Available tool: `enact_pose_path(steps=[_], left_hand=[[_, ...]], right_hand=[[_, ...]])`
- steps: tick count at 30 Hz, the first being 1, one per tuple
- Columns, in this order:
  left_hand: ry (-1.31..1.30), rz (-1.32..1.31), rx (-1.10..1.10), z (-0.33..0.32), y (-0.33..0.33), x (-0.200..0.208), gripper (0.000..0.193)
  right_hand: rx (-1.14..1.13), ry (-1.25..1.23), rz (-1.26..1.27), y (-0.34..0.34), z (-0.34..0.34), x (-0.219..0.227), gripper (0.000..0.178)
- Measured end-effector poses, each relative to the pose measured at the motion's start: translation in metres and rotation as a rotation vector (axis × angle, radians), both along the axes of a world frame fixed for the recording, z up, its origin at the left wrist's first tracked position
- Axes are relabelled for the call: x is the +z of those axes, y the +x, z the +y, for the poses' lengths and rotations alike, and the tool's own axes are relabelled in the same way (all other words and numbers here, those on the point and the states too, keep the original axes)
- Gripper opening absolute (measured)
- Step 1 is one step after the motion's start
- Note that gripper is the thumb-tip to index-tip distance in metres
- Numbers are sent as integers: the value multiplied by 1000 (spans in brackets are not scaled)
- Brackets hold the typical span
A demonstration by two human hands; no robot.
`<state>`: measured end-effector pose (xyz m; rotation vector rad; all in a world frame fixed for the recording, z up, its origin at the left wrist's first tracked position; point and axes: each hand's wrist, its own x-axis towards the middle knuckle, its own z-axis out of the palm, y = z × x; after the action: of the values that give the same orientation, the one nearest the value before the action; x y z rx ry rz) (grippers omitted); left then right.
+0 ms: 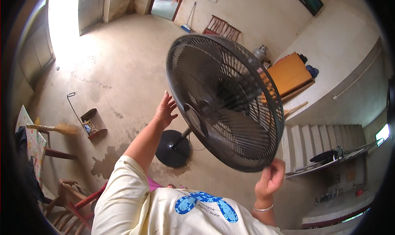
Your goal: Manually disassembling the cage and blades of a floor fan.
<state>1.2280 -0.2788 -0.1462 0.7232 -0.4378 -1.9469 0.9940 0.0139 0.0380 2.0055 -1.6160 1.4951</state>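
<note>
A large black pedestal fan (pixel 224 105) stands right in front of me, its round wire guard tilted. Below it a round black base (pixel 173 148) rests on the floor, joined by a short visible stretch of pole. My left hand (pixel 166 110) is beside the guard's left rim with its fingers spread; whether it touches the rim I cannot tell. At the guard's lower right edge, the fingers of my right hand (pixel 270 179) are closed on the rim. That wrist wears a silver bangle (pixel 263 208). The fan's head hides part of the pole.
Left on the floor are a long-handled dustpan (pixel 94 124) and a straw broom (pixel 66 129) across a chair. Wooden chairs (pixel 68 194) stand close at lower left. An orange table (pixel 288 76), a gas cylinder (pixel 260 53) and a wooden bench (pixel 222 27) lie beyond the fan; stairs (pixel 321 144) rise at right.
</note>
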Motion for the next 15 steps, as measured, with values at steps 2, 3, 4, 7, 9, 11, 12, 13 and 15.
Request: enact_pose_path(steps=[2,3,4,7,9,11,12,13,15], left_hand=[[-172,-37,-18,-18,15,13,90],[-180,-47,-43,-27,20,19,82],[-242,-112,-103,-31,26,24,81],[-314,-90,-102,-59,38,22,72],[-369,-81,-164,-77,42,16,62],[-390,-90,-211,-87,48,18,65],[-417,-120,-255,-88,52,22,68],[-477,-23,-218,-91,54,23,64],[-513,18,-240,-98,60,27,63]], right_hand=[[-33,10,-26,7,-1,-1,24],[-57,3,-38,11,0,-1,26],[-74,18,-85,15,3,-1,28],[-161,-17,-98,36,-3,8,35],[-223,-20,-36,57,-14,23,35],[-308,-77,33,73,-28,35,43],[-317,-65,41,81,-36,41,43],[-380,-82,97,91,-46,50,44],[-467,-78,166,104,-59,66,51]])
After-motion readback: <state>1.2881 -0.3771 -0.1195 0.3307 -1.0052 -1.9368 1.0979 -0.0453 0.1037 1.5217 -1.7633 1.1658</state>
